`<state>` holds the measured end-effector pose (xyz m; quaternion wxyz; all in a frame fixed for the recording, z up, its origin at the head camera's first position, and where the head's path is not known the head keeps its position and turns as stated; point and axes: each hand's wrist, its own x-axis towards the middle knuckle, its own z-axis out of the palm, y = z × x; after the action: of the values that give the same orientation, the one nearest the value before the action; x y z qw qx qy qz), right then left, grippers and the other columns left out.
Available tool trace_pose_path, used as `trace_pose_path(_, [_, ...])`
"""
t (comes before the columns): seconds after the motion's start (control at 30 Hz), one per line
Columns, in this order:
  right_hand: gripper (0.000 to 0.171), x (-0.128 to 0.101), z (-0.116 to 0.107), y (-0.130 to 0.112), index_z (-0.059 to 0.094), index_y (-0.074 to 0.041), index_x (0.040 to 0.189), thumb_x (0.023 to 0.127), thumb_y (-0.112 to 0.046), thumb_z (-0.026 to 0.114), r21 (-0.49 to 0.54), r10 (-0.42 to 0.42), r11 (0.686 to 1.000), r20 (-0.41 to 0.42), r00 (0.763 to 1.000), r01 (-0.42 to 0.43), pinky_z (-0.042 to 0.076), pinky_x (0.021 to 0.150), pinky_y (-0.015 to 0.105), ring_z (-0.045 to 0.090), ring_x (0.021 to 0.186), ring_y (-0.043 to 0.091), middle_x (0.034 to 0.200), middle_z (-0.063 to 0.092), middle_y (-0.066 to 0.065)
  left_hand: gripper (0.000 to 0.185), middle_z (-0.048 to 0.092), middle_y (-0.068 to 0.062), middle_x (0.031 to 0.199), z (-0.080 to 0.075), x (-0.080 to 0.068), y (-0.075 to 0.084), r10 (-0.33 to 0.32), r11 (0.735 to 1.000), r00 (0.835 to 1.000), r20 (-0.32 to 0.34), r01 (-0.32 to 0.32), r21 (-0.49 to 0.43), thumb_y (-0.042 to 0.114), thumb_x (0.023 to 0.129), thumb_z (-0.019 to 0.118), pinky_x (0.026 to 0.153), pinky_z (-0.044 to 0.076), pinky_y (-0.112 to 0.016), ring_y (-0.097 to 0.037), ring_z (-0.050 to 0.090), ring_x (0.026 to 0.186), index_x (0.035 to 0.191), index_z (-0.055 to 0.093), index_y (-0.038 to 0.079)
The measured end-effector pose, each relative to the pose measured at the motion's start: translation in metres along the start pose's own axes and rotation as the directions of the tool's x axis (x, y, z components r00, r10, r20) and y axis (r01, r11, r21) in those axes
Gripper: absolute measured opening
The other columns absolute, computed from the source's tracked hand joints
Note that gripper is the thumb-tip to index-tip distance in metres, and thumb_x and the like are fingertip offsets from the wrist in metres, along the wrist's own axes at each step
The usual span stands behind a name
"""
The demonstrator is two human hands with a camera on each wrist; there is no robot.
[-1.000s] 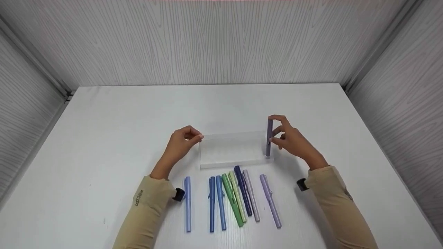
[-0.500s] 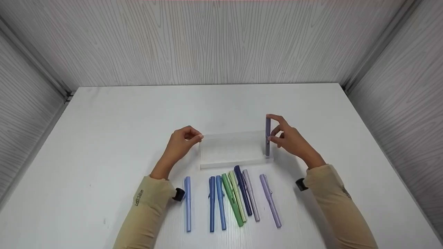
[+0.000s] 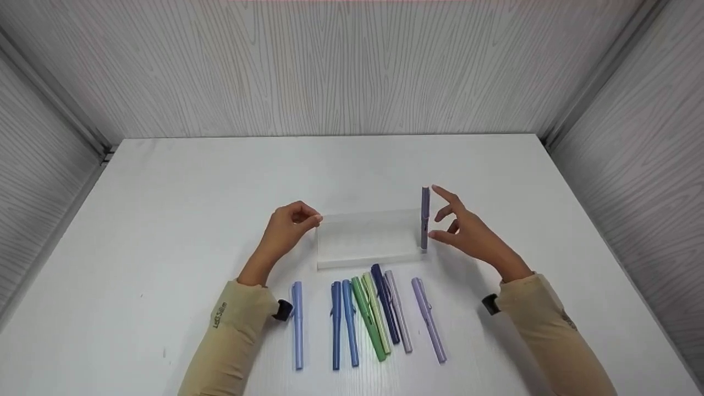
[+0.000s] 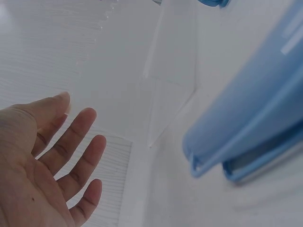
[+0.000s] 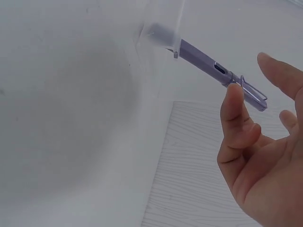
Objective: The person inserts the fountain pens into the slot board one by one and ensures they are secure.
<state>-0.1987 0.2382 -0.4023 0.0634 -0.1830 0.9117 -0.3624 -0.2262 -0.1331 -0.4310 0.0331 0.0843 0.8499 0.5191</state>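
I'm watching the purple pen (image 3: 425, 220) standing upright at the right end of the clear stand (image 3: 374, 260), its foot sitting by the ledge. The right hand (image 3: 467, 234) is holding nothing: its fingers are spreading wide just beside the pen, and I'm not able to tell whether the thumb tip is touching the barrel. Over at the opposite end, the left hand (image 3: 281, 230) is pinching the stand's top corner. I'm judging this as a moment for steadiness: I'm wanting that left pinch light but firm, so the panel isn't shifting, and the right fingertips clearing the clip without snagging. The loose pens (image 3: 369, 319) are lying in front, and I'm minding the sleeves around them.
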Motion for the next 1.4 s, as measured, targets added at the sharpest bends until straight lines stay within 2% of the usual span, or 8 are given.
trace_pose_path(0.23, [0.084,-0.013,0.001,-0.002,0.015,-0.035,0.153,0.089,-0.029,0.069,0.024,0.005,1.0,0.095,0.995,-0.008,0.048,0.073,0.035,0.063,0.08,0.018,0.122,0.052,0.017,0.019,0.071,-0.011,0.097,-0.001,0.002,0.0,0.015,1.0,1.0,0.002,-0.015,-0.008,0.023,0.092,0.066,0.072,0.047,-0.027,-0.028,0.067,0.095,0.1,0.068,0.006])
trace_pose_path(0.47, [0.085,-0.021,0.003,0.0,0.018,-0.032,0.153,0.087,-0.03,0.072,0.047,-0.001,0.999,0.2,0.98,-0.008,0.047,0.073,0.034,0.062,0.081,0.017,0.122,0.052,0.017,0.018,0.071,-0.012,0.097,0.0,0.003,0.0,0.001,1.0,1.0,0.001,-0.001,-0.024,0.022,0.092,0.066,0.072,0.047,-0.026,-0.029,0.067,0.096,0.1,0.068,0.006])
trace_pose_path(0.63, [0.091,-0.026,0.004,-0.001,0.014,-0.03,0.153,0.084,-0.032,0.075,0.092,-0.007,0.995,0.312,0.95,-0.023,0.047,0.077,0.033,0.062,0.084,0.018,0.123,0.05,0.016,0.019,0.071,-0.012,0.096,0.0,0.003,0.0,0.012,1.0,1.0,0.001,-0.012,-0.028,0.023,0.092,0.066,0.071,0.047,-0.026,-0.03,0.068,0.095,0.099,0.068,0.005])
trace_pose_path(0.8, [0.094,-0.031,0.009,-0.001,0.015,-0.027,0.153,0.082,-0.032,0.077,0.097,0.032,0.992,0.426,0.904,-0.08,0.046,0.081,0.034,0.061,0.088,0.019,0.126,0.049,0.016,0.02,0.072,-0.012,0.097,0.0,0.002,-0.001,-0.002,0.999,1.0,0.003,0.002,-0.032,0.024,0.092,0.067,0.071,0.047,-0.025,-0.029,0.068,0.095,0.1,0.068,0.005])
trace_pose_path(0.97, [0.09,-0.034,0.017,0.001,0.02,-0.026,0.151,0.082,-0.029,0.078,0.074,0.084,0.988,0.49,0.868,-0.138,0.044,0.082,0.036,0.059,0.092,0.019,0.126,0.049,0.011,0.02,0.072,-0.012,0.097,0.0,0.001,-0.001,-0.014,1.0,1.0,-0.002,0.014,-0.015,0.024,0.092,0.066,0.071,0.047,-0.026,-0.028,0.068,0.095,0.1,0.068,0.005])
trace_pose_path(1.17, [0.083,-0.039,0.025,0.002,0.026,-0.025,0.147,0.082,-0.027,0.077,0.05,0.103,0.986,0.553,0.826,-0.157,0.044,0.078,0.035,0.059,0.086,0.019,0.122,0.052,0.009,0.019,0.072,-0.012,0.096,0.001,0.0,-0.002,-0.011,1.0,1.0,0.003,0.011,-0.024,0.022,0.092,0.066,0.07,0.046,-0.026,-0.029,0.068,0.095,0.099,0.068,0.005])
trace_pose_path(1.27, [0.077,-0.04,0.026,0.001,0.031,-0.023,0.145,0.083,-0.025,0.076,0.028,0.112,0.987,0.568,0.815,-0.156,0.044,0.077,0.034,0.057,0.084,0.019,0.121,0.053,0.009,0.018,0.072,-0.012,0.095,0.001,0.001,-0.002,0.0,1.0,1.0,-0.002,0.0,-0.017,0.021,0.092,0.066,0.07,0.046,-0.026,-0.027,0.067,0.093,0.098,0.068,0.004])
trace_pose_path(1.4, [0.072,-0.04,0.03,0.001,0.036,-0.018,0.142,0.082,-0.022,0.076,-0.021,0.113,0.992,0.568,0.815,-0.123,0.044,0.079,0.033,0.056,0.085,0.018,0.118,0.054,0.009,0.019,0.072,-0.012,0.096,0.002,0.001,-0.002,-0.017,1.0,1.0,-0.002,0.017,-0.012,0.022,0.092,0.066,0.072,0.047,-0.025,-0.027,0.067,0.094,0.099,0.068,0.005])
